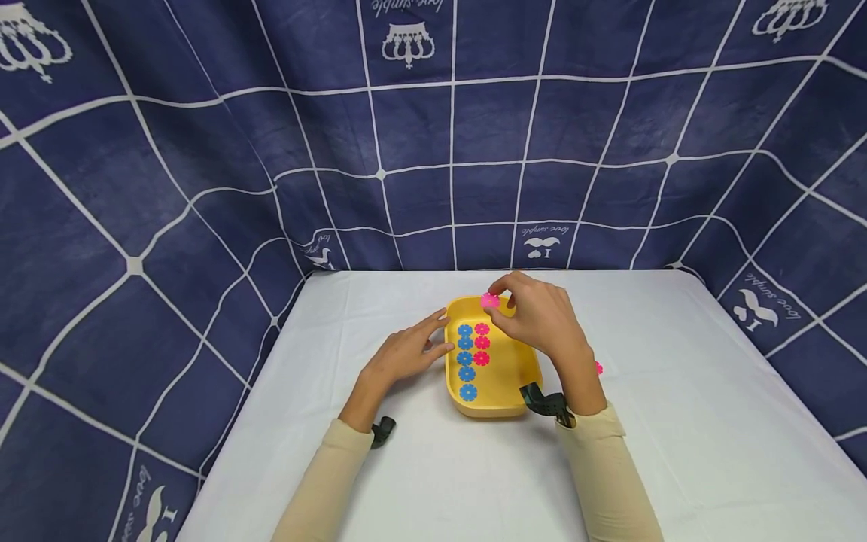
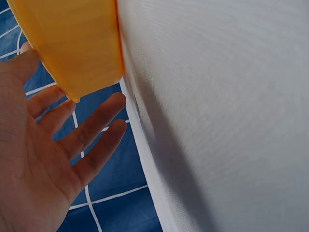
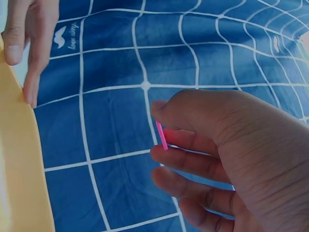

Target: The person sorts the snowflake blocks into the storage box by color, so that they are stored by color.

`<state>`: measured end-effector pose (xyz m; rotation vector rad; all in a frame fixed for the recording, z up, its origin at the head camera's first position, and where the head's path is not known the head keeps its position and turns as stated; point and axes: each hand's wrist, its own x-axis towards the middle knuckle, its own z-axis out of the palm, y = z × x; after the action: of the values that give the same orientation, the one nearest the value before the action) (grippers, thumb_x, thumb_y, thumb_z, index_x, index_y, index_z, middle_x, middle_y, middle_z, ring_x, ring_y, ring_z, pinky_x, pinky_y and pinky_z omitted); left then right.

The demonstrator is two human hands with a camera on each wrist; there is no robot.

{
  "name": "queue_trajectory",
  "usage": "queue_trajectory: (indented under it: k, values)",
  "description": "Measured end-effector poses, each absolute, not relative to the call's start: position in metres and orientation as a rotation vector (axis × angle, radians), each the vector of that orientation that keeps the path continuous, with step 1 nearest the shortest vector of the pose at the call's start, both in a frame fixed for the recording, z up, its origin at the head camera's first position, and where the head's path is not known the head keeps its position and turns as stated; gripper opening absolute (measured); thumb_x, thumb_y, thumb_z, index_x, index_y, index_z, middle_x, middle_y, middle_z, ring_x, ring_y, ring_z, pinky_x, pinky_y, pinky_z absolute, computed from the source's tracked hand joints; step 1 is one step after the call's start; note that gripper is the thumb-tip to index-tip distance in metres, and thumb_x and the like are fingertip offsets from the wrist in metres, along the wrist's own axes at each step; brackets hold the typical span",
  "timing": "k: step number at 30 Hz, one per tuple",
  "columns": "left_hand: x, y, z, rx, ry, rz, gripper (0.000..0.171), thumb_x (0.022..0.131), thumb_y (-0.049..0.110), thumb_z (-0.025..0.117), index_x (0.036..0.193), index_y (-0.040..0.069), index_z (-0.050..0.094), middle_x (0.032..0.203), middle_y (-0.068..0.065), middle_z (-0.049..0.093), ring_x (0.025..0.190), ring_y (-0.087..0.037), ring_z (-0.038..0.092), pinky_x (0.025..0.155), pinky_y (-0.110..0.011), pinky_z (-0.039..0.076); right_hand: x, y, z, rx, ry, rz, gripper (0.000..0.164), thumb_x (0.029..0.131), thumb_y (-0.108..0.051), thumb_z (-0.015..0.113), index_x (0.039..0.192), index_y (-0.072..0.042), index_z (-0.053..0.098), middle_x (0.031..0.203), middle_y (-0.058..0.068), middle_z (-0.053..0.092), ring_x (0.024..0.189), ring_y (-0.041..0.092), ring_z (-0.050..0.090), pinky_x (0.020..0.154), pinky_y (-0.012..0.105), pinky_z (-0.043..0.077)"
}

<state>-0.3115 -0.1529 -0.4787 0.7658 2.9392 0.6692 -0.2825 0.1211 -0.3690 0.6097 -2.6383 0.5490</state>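
Note:
A yellow tray (image 1: 504, 369) stands on the white table. Inside it, at the left, several blue flower-shaped discs (image 1: 466, 373) form a column, with three pink flower-shaped discs (image 1: 482, 343) in a second column beside them. My right hand (image 1: 538, 312) pinches another pink flower disc (image 1: 490, 300) between thumb and fingers, above the tray's far end; in the right wrist view that pink disc (image 3: 162, 136) appears edge-on. My left hand (image 1: 405, 352), fingers spread, touches the tray's left rim. From the left wrist view, its fingers lie along the outside wall of the tray (image 2: 77, 48).
Another pink piece (image 1: 599, 367) lies on the white tablecloth (image 1: 677, 421), partly hidden behind the right forearm. A dark blue curtain (image 1: 420, 128) with white grid lines hangs around the back and sides of the table. Both wrists carry black camera straps.

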Motion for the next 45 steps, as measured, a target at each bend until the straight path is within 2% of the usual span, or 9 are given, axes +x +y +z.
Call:
queue_trajectory:
  k: [12, 20, 29, 45]
  values:
    - [-0.312, -0.153, -0.479, 0.77, 2.939, 0.665, 0.069, 0.107, 0.061, 0.057, 0.165, 0.026, 0.046, 0.174, 0.011, 0.034, 0.098, -0.013, 0.068, 0.085, -0.04, 0.057, -0.296, 0.123, -0.385, 0.599, -2.682, 0.57, 0.029, 0.089, -0.034, 0.087, 0.111, -0.017, 0.08, 0.098, 0.0, 0.077, 0.078, 0.016, 0.069, 0.063, 0.034, 0.055]
    - [-0.311, -0.153, -0.48, 0.748, 2.927, 0.688, 0.07, 0.107, 0.06, 0.058, 0.166, 0.025, 0.045, 0.174, 0.011, 0.034, 0.102, -0.013, 0.068, 0.089, -0.043, 0.058, -0.31, 0.12, -0.404, 0.617, -2.737, 0.589, 0.031, 0.091, -0.038, 0.086, 0.113, -0.016, 0.08, 0.097, 0.0, 0.077, 0.079, 0.017, 0.069, 0.064, 0.035, 0.056]
    - [-0.314, -0.153, -0.481, 0.757, 2.924, 0.689, 0.069, 0.107, 0.059, 0.059, 0.166, 0.026, 0.045, 0.175, 0.011, 0.034, 0.101, -0.012, 0.067, 0.088, -0.042, 0.058, -0.323, 0.118, -0.422, 0.597, -2.836, 0.589, 0.036, 0.089, -0.036, 0.087, 0.116, -0.013, 0.08, 0.109, 0.006, 0.08, 0.081, 0.021, 0.067, 0.077, 0.042, 0.06]
    - [-0.315, -0.152, -0.479, 0.742, 2.911, 0.7, 0.07, 0.107, 0.06, 0.058, 0.166, 0.027, 0.044, 0.175, 0.012, 0.033, 0.1, -0.012, 0.066, 0.09, -0.043, 0.058, -0.333, 0.119, -0.434, 0.581, -2.933, 0.613, 0.036, 0.086, -0.033, 0.089, 0.116, -0.015, 0.08, 0.106, 0.006, 0.079, 0.079, 0.019, 0.064, 0.076, 0.042, 0.058]
